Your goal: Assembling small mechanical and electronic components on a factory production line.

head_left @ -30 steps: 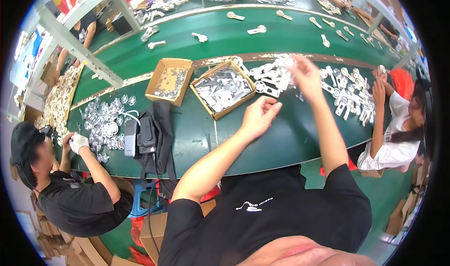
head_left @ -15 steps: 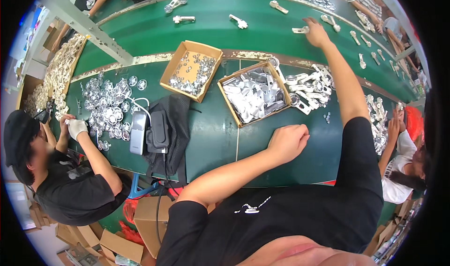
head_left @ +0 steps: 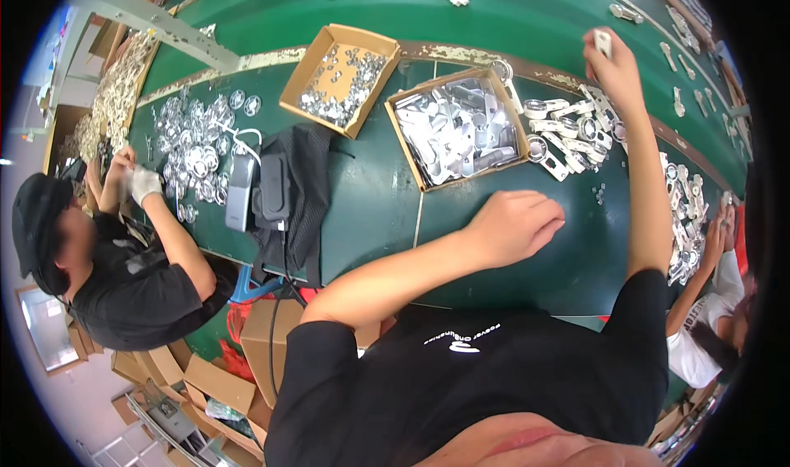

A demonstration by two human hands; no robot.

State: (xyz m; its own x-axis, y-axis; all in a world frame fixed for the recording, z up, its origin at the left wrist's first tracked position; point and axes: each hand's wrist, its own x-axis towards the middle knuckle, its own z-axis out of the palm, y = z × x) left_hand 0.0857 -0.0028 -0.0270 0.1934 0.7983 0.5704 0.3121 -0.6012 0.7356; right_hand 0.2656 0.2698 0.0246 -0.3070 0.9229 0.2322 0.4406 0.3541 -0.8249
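My right hand (head_left: 617, 68) is raised over the far green belt, its fingers closed around a white lever-shaped part (head_left: 603, 42). Closer to me, my left hand (head_left: 517, 228) hovers over or rests on the dark green table with curled fingers; anything inside them is hidden. Beyond it stands a cardboard box (head_left: 425, 185) full of shiny flat metal pieces (head_left: 453, 134). Right of that box lies a pile of white and chrome lever parts with round ends (head_left: 568, 134). A few tiny clear bits (head_left: 599, 194) lie between my two arms.
Left of the metal pieces sits a cardboard tray (head_left: 289, 102) of small nuts. A power bank (head_left: 240, 194) and black bag (head_left: 309, 167) lie near chrome wheel-like parts (head_left: 197, 158). Co-workers sit at left (head_left: 123, 269) and right (head_left: 708, 327). Loose parts dot the belt (head_left: 510, 23).
My right hand has picked the white lever part off the belt and drawn back toward me. My left hand stays curled. The whole view has shifted a little.
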